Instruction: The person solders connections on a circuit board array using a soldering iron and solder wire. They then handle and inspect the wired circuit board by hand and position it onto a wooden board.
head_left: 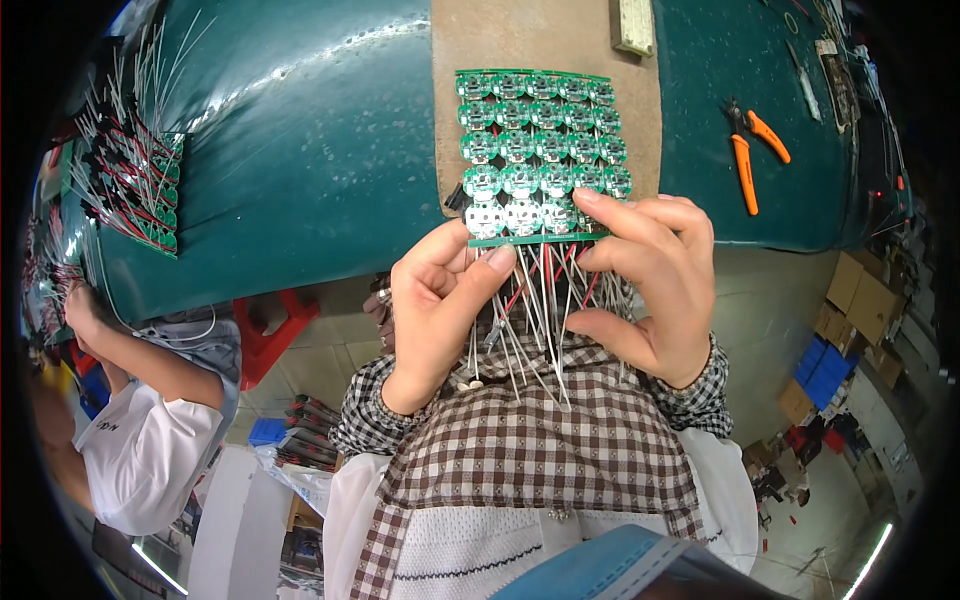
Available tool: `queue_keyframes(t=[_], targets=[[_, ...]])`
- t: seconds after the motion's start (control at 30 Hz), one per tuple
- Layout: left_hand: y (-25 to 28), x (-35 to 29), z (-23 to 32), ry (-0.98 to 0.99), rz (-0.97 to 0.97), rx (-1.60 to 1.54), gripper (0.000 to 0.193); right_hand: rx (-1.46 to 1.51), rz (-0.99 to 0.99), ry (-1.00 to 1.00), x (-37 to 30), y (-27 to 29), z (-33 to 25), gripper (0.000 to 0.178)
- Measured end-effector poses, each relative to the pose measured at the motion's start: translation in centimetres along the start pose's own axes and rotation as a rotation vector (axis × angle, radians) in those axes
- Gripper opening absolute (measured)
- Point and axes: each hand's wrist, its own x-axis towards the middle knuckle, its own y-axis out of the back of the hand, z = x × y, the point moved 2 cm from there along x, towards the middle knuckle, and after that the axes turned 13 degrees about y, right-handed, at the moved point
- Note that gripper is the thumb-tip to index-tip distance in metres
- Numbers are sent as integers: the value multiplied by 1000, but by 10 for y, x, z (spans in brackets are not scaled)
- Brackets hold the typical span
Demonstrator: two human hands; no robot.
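Observation:
A green circuit board panel [515, 148] of round boards in rows lies over a brown work board, its near edge reaching past the table edge. My left hand [440, 300] pinches the panel's near left corner, thumb on the near strip. My right hand [655, 270] is at the near right corner; its index fingertip touches a board there, and the thumb and other fingers are spread apart. White, red and black wires [540, 310] hang from the near edge, between my two hands and over my checked apron.
Orange-handled cutting pliers [745, 160] lie to the right on the green table mat [300, 120]. A pale block [632, 26] sits at the far end of the brown board [520, 35]. On the left are wired panels [150, 190] and a co-worker in a white shirt [150, 450].

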Motion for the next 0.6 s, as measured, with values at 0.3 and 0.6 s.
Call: queue_keyframes(t=[0.3, 0.6], targets=[[0, 2, -7, -49, -20, 19, 27, -52, -55, 99, 22, -10, 11, 35], [2, 2, -5, -33, 3, 64, 22, -130, -160, 252, 34, -10, 16, 36]])
